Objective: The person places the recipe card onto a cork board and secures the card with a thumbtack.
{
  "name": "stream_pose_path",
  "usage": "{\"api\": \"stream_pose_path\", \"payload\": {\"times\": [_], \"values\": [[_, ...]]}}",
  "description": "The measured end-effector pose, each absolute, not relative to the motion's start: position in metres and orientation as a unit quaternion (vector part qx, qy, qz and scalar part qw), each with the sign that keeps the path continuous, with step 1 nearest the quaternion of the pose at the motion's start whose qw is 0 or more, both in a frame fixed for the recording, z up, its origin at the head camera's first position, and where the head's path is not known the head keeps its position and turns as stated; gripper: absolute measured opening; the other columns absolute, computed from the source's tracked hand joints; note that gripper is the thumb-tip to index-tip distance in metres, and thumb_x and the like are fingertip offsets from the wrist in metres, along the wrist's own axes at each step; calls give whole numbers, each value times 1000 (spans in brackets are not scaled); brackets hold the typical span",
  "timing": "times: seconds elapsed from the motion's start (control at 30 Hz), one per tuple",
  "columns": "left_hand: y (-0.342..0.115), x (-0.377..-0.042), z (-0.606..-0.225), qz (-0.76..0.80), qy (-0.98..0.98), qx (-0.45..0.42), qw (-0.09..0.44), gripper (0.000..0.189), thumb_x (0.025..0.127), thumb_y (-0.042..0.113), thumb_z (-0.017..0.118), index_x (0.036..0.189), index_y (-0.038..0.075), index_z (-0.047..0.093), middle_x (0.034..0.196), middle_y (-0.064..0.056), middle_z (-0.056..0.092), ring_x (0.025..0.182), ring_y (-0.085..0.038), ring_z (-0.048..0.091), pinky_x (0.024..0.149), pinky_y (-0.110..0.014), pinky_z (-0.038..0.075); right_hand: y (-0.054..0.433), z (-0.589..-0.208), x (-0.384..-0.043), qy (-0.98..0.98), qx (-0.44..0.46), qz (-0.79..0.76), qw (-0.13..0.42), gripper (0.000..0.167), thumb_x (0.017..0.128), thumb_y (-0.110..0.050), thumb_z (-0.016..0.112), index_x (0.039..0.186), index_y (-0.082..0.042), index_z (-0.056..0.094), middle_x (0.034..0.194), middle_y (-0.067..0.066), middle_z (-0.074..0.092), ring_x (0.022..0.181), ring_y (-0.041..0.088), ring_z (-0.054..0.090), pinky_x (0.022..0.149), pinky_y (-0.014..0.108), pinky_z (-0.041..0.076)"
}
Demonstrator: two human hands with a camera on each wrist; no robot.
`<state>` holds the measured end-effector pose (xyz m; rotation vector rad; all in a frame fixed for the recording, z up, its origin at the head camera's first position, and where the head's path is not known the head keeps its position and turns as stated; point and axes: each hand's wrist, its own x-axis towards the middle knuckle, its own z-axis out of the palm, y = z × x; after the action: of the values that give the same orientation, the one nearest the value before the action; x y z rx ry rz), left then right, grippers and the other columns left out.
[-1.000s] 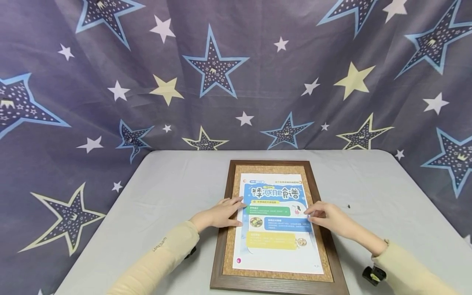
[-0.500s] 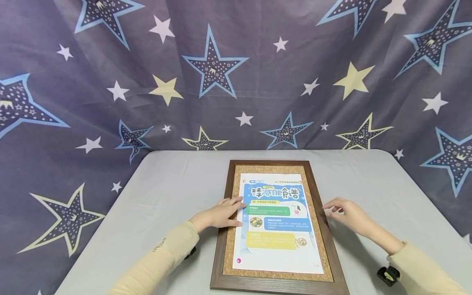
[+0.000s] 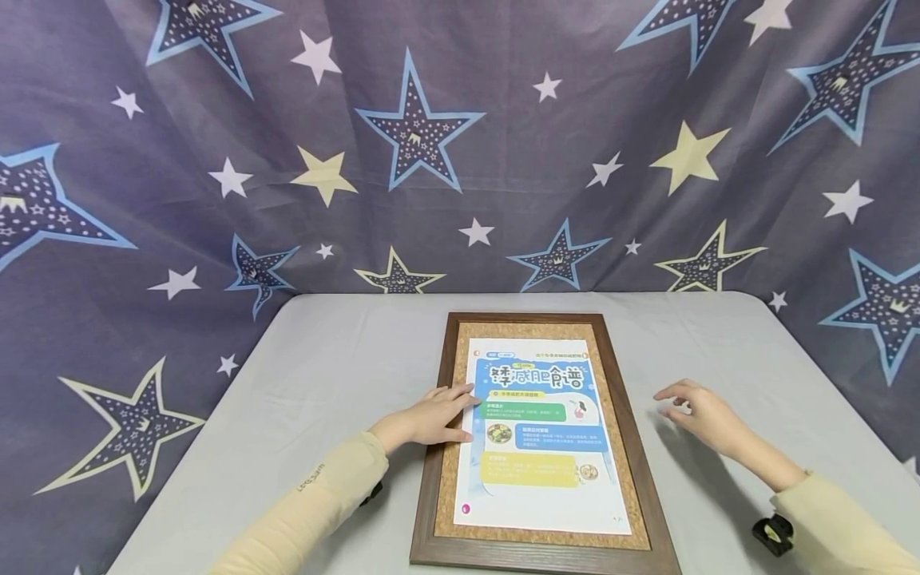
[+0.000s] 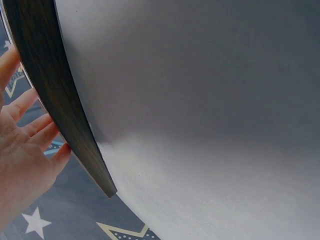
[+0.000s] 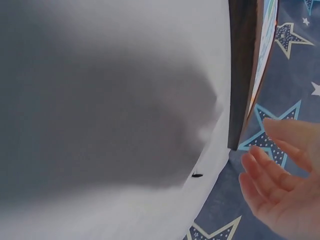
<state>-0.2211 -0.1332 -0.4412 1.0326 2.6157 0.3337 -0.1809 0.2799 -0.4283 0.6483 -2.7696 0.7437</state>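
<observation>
A white printed sheet (image 3: 542, 507) with blue, green and yellow blocks lies on a cork board (image 3: 528, 330) in a dark brown wooden frame (image 3: 546, 552). My left hand (image 3: 431, 415) rests across the frame's left side, its spread fingertips on the sheet's left edge. To the right of the board, my right hand (image 3: 700, 411) hovers over the table with loosely bent fingers and nothing visible between them. In the right wrist view, a tiny black object (image 5: 197, 175) lies on the table, apart from that hand; its kind is too small to tell. The head view hides it.
The board lies on a table with a light grey cloth (image 3: 345, 351). Behind and beside the table hangs a purple-grey curtain (image 3: 496, 168) with star prints. Each wrist wears a black device, such as the right one (image 3: 773, 533).
My right hand has let go of the sheet's right edge and moved right, off the frame, to above the table near the tiny black object. My left hand has stayed in place.
</observation>
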Motion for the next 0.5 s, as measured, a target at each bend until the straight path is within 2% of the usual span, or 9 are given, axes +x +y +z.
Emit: {"api": "stream_pose_path", "payload": {"times": [0.5], "values": [[-133, -221, -441, 117, 913, 359, 156, 60, 86, 41, 54, 134, 11, 36, 144, -15, 20, 132, -28, 19, 105, -47, 13, 300, -439, -188, -954, 182, 229, 60, 19, 73, 3, 63, 92, 5, 62, 92, 21, 57, 77, 34, 57, 64, 46, 48]]}}
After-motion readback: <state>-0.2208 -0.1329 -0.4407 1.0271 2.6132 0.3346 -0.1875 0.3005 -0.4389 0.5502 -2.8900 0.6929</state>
